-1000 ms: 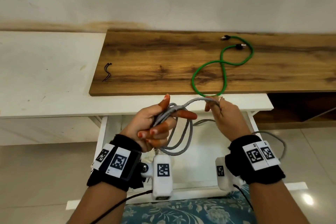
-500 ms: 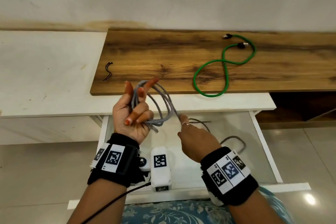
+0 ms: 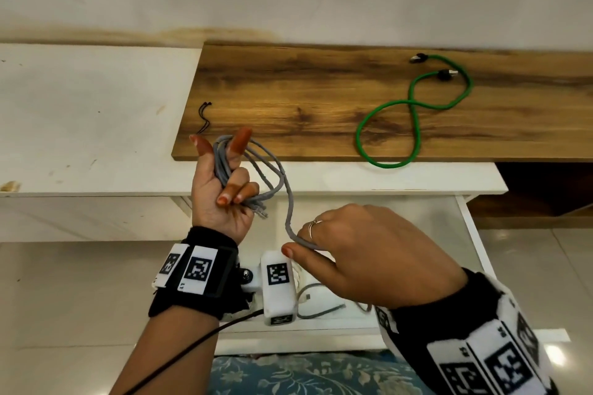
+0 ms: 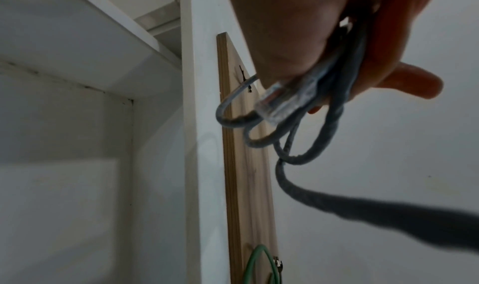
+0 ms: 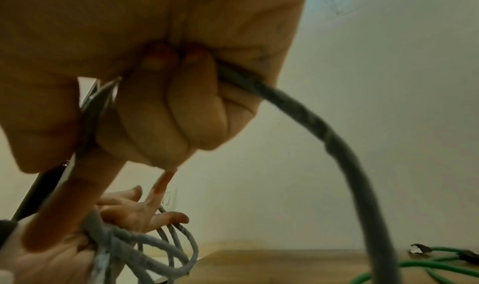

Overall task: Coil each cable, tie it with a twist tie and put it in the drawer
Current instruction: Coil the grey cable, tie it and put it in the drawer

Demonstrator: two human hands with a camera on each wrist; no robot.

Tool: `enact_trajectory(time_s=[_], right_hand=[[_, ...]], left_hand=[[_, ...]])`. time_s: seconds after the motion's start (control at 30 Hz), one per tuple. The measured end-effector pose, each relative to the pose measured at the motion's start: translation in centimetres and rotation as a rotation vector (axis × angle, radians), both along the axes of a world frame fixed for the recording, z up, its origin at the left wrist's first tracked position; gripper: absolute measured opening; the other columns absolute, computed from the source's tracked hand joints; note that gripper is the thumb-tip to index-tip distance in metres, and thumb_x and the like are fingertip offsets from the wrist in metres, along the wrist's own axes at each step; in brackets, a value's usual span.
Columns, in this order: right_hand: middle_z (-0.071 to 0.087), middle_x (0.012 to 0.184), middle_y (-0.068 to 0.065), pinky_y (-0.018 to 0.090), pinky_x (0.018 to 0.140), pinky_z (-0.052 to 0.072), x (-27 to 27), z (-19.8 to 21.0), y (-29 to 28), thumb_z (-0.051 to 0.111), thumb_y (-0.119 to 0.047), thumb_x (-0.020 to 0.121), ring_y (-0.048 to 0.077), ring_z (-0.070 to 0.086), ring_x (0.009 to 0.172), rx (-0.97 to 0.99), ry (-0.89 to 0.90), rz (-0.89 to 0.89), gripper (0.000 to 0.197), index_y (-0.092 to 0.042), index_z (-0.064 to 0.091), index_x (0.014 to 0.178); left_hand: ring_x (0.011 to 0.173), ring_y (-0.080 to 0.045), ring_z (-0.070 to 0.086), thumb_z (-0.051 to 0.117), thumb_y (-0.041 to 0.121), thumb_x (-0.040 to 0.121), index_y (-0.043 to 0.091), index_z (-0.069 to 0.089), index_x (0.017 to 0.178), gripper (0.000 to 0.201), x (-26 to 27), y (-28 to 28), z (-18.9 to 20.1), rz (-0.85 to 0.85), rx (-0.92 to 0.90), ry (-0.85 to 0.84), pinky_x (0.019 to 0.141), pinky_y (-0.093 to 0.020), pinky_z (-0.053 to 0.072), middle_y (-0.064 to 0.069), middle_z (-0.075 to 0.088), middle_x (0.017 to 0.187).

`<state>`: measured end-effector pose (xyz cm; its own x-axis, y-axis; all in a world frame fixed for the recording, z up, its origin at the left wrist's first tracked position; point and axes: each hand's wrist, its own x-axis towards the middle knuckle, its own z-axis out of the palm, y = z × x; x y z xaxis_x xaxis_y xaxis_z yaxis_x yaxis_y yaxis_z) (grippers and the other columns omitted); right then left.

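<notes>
My left hand point(image 3: 224, 183) grips several loops of a grey cable point(image 3: 272, 176) above the drawer's left side, two fingers pointing up. The cable's clear plug point(image 4: 274, 104) sticks out below the palm point(image 4: 285, 32). My right hand point(image 3: 362, 250) is lower and to the right, curled round the loose run of the same grey cable point(image 5: 311, 120), which arcs up to the coil. The cable's tail point(image 3: 321, 311) lies in the open white drawer point(image 3: 471, 234). A green cable point(image 3: 414, 112) lies in a figure eight on the wooden board point(image 3: 288, 90). A black twist tie point(image 3: 204, 117) lies at the board's left end.
The wooden board rests on a white cabinet top point(image 3: 80, 122) against the wall. The drawer stands pulled out toward me under the cabinet edge. A dark open recess point(image 3: 545, 183) is at the right. Blue floral fabric point(image 3: 305, 375) is at the bottom.
My right hand has slid down and back along the grey cable toward me, drawing out a longer run. My left hand turned upright with the coil, and the tail has dropped into the drawer.
</notes>
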<state>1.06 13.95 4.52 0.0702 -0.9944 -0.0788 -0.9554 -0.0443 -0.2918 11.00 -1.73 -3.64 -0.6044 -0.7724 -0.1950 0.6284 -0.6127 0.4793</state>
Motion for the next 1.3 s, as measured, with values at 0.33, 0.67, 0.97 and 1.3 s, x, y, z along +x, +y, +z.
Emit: enact_trajectory(time_s=[0.33, 0.67, 0.97, 1.3], right_hand=[[0.033, 0.042, -0.001, 0.039, 0.042, 0.033, -1.6, -2.2, 0.0, 0.044, -0.036, 0.086, 0.020, 0.034, 0.040, -0.105, -0.324, 0.011, 0.044, -0.015, 0.035, 0.048], [0.051, 0.044, -0.006, 0.027, 0.048, 0.037, -3.8, -3.3, 0.3, 0.054, -0.029, 0.086, 0.010, 0.047, 0.042, 0.080, -0.679, -0.132, 0.042, -0.008, 0.056, 0.050], [0.052, 0.044, -0.010, 0.018, 0.052, 0.037, -2.9, -4.0, -0.3, 0.056, -0.024, 0.088, 0.006, 0.050, 0.045, 0.120, -0.744, -0.123, 0.040, -0.012, 0.059, 0.050], [0.063, 0.057, -0.008, 0.036, 0.053, 0.046, -4.5, -4.0, 0.0, 0.048, -0.048, 0.087, 0.008, 0.058, 0.055, -0.127, -0.440, -0.022, 0.041, -0.020, 0.064, 0.064]], left_hand=[[0.042, -0.003, 0.059, 0.028, 0.048, 0.097, 0.007, 0.052, 0.123, 0.055, -2.0, 3.5, 1.6, -0.249, -0.149, -0.300, 0.041, -0.016, 0.050, 0.001, 0.072, 0.107], [0.048, -0.010, 0.066, 0.034, 0.042, 0.097, 0.009, 0.047, 0.129, 0.048, -2.7, 4.5, 2.2, -0.308, -0.156, -0.371, 0.047, -0.024, 0.056, 0.003, 0.072, 0.107], [0.050, -0.010, 0.067, 0.045, 0.048, 0.084, 0.011, 0.045, 0.129, 0.058, -3.0, 5.1, 2.2, -0.386, -0.205, -0.400, 0.048, -0.022, 0.055, 0.001, 0.072, 0.108], [0.053, -0.018, 0.057, 0.041, 0.049, 0.089, 0.011, 0.063, 0.071, 0.048, -2.7, 5.9, 1.5, -0.699, -0.614, -0.592, 0.052, -0.026, 0.043, -0.009, 0.059, 0.059]])
